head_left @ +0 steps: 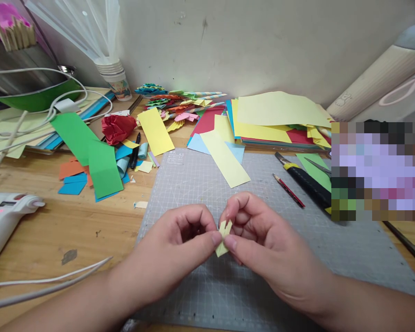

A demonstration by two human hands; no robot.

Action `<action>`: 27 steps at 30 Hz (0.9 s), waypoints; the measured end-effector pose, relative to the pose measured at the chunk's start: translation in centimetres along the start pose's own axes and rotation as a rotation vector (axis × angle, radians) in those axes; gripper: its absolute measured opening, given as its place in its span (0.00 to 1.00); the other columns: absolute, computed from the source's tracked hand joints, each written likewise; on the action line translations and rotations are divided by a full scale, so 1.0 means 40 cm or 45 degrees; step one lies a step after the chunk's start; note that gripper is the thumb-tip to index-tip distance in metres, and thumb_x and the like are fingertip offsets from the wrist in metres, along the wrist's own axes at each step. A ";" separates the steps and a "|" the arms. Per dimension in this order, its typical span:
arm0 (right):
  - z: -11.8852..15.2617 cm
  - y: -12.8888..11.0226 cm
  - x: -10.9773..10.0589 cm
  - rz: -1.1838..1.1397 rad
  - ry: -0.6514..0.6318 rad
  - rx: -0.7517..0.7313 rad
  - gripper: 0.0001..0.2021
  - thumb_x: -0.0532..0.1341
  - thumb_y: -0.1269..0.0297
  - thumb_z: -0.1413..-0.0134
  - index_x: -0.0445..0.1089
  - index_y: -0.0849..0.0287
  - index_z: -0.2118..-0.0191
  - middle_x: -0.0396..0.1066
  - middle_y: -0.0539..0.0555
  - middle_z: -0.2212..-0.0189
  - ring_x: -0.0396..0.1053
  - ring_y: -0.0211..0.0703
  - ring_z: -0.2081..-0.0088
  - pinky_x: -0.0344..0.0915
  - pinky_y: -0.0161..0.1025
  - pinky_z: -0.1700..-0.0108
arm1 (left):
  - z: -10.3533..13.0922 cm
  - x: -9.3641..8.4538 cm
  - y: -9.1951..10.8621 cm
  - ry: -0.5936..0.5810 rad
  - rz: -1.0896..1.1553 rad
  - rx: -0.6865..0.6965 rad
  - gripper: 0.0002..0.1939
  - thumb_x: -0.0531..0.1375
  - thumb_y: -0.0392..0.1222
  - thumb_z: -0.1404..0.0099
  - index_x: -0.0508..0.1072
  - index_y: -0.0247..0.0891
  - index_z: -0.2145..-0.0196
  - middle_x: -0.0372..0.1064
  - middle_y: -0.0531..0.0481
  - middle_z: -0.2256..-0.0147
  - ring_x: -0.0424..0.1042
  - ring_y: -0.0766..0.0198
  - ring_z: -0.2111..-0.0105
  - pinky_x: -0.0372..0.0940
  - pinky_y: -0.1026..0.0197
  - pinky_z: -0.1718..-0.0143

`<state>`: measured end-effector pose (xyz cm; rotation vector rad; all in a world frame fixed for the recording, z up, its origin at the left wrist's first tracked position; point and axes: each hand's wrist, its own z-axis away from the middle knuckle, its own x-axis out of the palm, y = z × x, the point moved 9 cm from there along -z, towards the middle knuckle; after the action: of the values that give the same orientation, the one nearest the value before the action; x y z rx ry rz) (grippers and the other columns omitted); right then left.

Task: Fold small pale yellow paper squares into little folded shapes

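Note:
A small pale yellow folded paper piece [222, 249] is pinched between my two hands, just above the grey cutting mat [193, 295]. Its lower end comes to a point, and two narrow tips stick up at the top. My left hand [185, 242] grips its left side, thumb in front, with the fingertips behind hidden. From the other side my right hand [263, 244] holds it between thumb and curled fingers. Beyond the hands, a pale yellow paper strip [226, 159] lies across the mat's far edge.
At right lie a red pencil [288, 190], a black-and-yellow utility knife [307, 186] and scissors [318, 167]. Green paper strips [105, 170] and a hot glue gun [10, 216] are on the left. Paper sheets [269, 110] and a cup of clear sticks [119, 85] stand near the wall.

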<state>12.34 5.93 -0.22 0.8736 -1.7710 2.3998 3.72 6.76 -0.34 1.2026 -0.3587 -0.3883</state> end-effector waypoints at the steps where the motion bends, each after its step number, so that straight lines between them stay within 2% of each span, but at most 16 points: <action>1: 0.000 0.000 0.000 0.018 -0.004 -0.006 0.09 0.60 0.77 0.46 0.61 0.56 0.66 0.64 0.44 0.73 0.60 0.29 0.71 0.58 0.26 0.70 | 0.001 0.000 0.002 0.001 0.003 0.010 0.09 0.58 0.41 0.41 0.65 0.37 0.76 0.61 0.57 0.77 0.58 0.68 0.74 0.54 0.64 0.71; 5: 0.001 -0.003 -0.005 0.086 0.006 -0.042 0.09 0.59 0.77 0.46 0.63 0.56 0.65 0.64 0.44 0.73 0.60 0.30 0.71 0.58 0.27 0.69 | 0.000 0.005 0.003 -0.025 0.054 0.022 0.08 0.58 0.41 0.40 0.66 0.37 0.75 0.62 0.57 0.77 0.58 0.68 0.74 0.54 0.64 0.70; 12: 0.000 -0.012 -0.013 0.103 0.039 -0.117 0.10 0.57 0.78 0.44 0.63 0.54 0.65 0.64 0.43 0.73 0.62 0.29 0.72 0.58 0.27 0.71 | -0.007 0.012 -0.022 -0.092 0.078 -0.092 0.11 0.58 0.44 0.39 0.65 0.37 0.76 0.61 0.57 0.77 0.58 0.68 0.74 0.54 0.64 0.71; 20: 0.003 -0.001 -0.016 0.244 0.049 -0.062 0.07 0.57 0.74 0.41 0.63 0.54 0.63 0.63 0.43 0.73 0.58 0.30 0.73 0.58 0.27 0.71 | -0.002 -0.003 -0.004 0.053 -0.186 0.014 0.11 0.57 0.42 0.38 0.63 0.38 0.76 0.56 0.58 0.78 0.55 0.68 0.75 0.51 0.64 0.73; 27: 0.003 -0.033 -0.041 0.242 0.199 -0.204 0.06 0.59 0.73 0.44 0.63 0.53 0.65 0.66 0.44 0.71 0.63 0.30 0.74 0.62 0.30 0.71 | -0.008 0.002 -0.006 -0.032 0.070 -0.025 0.11 0.55 0.43 0.38 0.66 0.37 0.76 0.62 0.55 0.77 0.60 0.66 0.74 0.55 0.63 0.69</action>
<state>14.24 6.76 0.22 0.5073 -2.0301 2.3148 3.92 6.91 -0.65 1.1672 -0.4083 -0.3589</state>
